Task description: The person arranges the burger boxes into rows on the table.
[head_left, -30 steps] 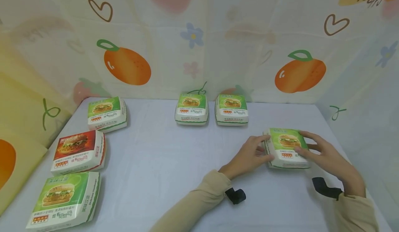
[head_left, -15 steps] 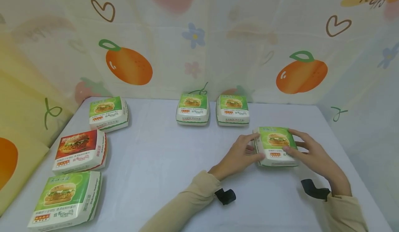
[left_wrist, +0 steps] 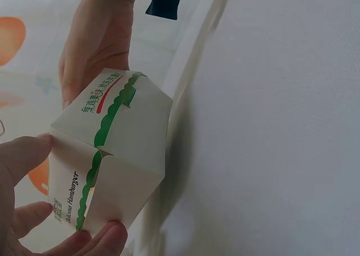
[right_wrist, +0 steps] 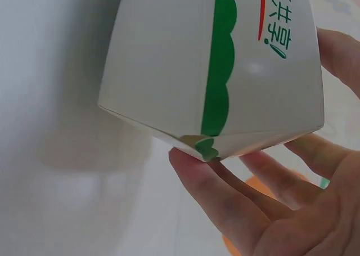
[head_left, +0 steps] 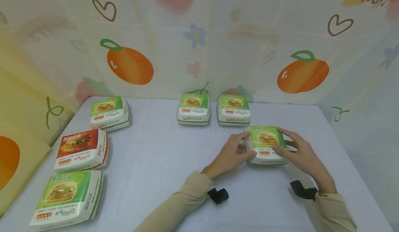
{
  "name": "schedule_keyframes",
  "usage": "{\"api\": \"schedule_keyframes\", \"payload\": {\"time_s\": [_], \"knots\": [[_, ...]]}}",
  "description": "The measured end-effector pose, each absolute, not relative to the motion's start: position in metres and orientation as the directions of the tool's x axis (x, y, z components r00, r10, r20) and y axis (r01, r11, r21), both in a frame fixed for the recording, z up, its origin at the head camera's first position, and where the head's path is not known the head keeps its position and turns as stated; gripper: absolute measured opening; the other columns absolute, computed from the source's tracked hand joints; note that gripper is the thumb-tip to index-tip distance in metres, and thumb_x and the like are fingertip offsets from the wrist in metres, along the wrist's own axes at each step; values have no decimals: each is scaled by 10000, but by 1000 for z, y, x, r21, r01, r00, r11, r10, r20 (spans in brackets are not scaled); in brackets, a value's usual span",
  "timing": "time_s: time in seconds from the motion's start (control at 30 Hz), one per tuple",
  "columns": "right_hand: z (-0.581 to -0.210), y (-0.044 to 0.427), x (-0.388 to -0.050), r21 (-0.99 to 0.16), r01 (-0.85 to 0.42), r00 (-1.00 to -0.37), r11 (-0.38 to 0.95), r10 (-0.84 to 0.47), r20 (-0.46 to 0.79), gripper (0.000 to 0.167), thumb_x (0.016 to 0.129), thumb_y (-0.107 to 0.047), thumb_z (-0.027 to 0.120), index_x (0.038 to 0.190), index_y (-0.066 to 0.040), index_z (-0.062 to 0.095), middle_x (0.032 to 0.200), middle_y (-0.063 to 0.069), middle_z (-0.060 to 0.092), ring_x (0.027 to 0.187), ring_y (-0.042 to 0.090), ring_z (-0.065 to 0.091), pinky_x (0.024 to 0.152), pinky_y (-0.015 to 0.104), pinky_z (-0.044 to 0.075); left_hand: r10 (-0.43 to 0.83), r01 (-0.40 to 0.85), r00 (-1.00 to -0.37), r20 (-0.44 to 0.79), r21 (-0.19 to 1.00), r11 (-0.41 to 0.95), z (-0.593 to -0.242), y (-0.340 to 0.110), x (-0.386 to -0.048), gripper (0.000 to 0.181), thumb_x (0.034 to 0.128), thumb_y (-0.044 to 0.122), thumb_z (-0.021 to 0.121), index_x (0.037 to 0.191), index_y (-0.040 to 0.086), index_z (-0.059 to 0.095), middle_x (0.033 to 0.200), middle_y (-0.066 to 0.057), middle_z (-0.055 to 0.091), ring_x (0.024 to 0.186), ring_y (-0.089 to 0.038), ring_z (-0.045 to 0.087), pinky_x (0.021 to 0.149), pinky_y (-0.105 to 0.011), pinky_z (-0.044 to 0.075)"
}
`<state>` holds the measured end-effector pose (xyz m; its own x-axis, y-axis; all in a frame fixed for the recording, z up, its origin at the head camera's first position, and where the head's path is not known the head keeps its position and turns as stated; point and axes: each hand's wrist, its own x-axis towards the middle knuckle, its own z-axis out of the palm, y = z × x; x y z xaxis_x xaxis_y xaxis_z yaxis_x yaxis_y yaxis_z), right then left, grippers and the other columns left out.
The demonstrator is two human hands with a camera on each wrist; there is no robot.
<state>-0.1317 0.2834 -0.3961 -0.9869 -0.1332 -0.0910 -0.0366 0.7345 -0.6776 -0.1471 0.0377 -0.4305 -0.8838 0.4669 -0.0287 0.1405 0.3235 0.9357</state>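
Note:
Between both hands is a green-and-white hamburger box [head_left: 265,139], its burger picture facing up. My left hand [head_left: 225,154] grips the box's left side, thumb near the front corner. On the opposite side, my right hand [head_left: 302,154] holds it with spread, bent fingers, the thumb over the top edge. In the left wrist view the closed carton [left_wrist: 132,138] shows its green scalloped band, with left fingertips on the near side. The right wrist view shows right fingers [right_wrist: 216,202] against the carton's end [right_wrist: 163,59]. Whether its bottom touches the table cannot be told.
Two green hamburger boxes [head_left: 194,110] [head_left: 233,110] stand side by side at the back. Along the left edge lie a green box [head_left: 109,112], a red box [head_left: 81,150] and another green box [head_left: 67,199]. A printed curtain [head_left: 199,41] hangs behind the white table [head_left: 149,176].
Both hands have moved leftward together with the hamburger box between them, bringing it in front of the back-right box. Their hold looks the same. The other boxes stay in place.

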Motion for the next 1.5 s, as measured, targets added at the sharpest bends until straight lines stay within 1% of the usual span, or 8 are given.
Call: {"api": "schedule_keyframes", "payload": {"time_s": [0.17,0.4,0.53,0.67,0.9,1.07,1.27,1.5], "knots": [[-400,276,-132,-686,-50,-986,725,-145,-81,737,961,-392,638,1540,-69,314,1574,274,285,1261,586,468,950,627,507,460,140,-888,-26,936,324,-433,31,-148,653,942,345,677,1511,216,384,1408,-88,450,1131,-179,577,921,-193,511],[-403,266,-132,-700,-76,-985,710,-164,-60,725,954,-390,650,1521,-53,347,1561,265,316,1236,579,501,930,605,530,448,110,-891,-68,927,359,-434,18,-144,668,943,364,670,1522,249,358,1432,-64,446,1135,-158,562,928,-220,515],[-404,260,-131,-718,-111,-981,687,-189,-30,696,951,-357,664,1507,-55,373,1546,256,344,1228,559,519,917,596,541,442,107,-895,-67,927,358,-436,10,-143,670,943,348,671,1523,232,357,1440,-70,446,1122,-159,561,943,-240,521],[-408,256,-131,-740,-129,-978,660,-206,-14,656,952,-314,671,1502,-89,391,1543,232,360,1225,536,537,906,576,555,426,100,-902,-71,925,366,-437,2,-143,660,951,346,659,1523,238,349,1448,-76,447,1126,-168,560,955,-265,522],[-414,248,-131,-803,-145,-971,579,-238,4,641,956,-229,668,1515,-112,376,1563,216,337,1267,540,507,928,548,553,401,88,-913,-70,927,363,-437,-10,-143,651,951,344,653,1518,233,352,1442,-86,452,1129,-182,553,961,-320,523],[-418,244,-131,-820,-134,-971,556,-241,-5,644,952,-229,674,1516,-136,378,1580,196,327,1289,533,493,943,547,545,407,78,-910,-82,930,360,-438,-18,-144,655,956,345,647,1525,239,340,1448,-80,446,1132,-180,549,971,-322,519],[-426,240,-132,-833,-123,-964,539,-265,-29,668,950,-271,677,1529,-162,361,1600,186,299,1322,529,465,961,530,538,413,58,-904,-107,929,367,-436,-29,-149,638,963,331,635,1521,224,342,1434,-107,451,1109,-213,559,976,-372,516],[-427,239,-133,-841,-118,-962,528,-272,-36,680,952,-272,674,1539,-172,347,1611,181,284,1329,527,458,960,526,540,417,39,-901,-123,932,359,-432,-32,-151,636,961,327,631,1516,214,343,1436,-117,447,1091,-211,557,946,-383,520]]}}
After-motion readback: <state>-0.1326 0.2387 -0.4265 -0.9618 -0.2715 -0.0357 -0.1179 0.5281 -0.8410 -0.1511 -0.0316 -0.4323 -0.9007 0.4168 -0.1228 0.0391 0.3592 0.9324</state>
